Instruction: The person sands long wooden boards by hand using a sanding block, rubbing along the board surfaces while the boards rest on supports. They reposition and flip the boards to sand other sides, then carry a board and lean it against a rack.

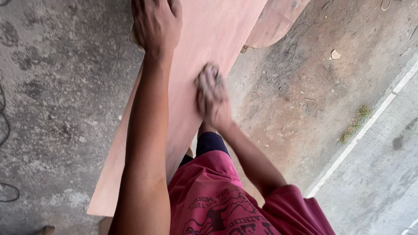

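A long reddish wooden board runs from the lower left up to the top centre. My left hand rests on the board's far left edge, fingers curled over it. My right hand presses a small pad, apparently sandpaper, flat against the board's face; the hand is blurred with motion. My red printed shirt fills the bottom centre.
A second curved wooden piece lies beyond the board at the top. Rough concrete ground spreads on the left, with a dark cable at its edge. On the right are dusty ground, a white painted line and a tuft of grass.
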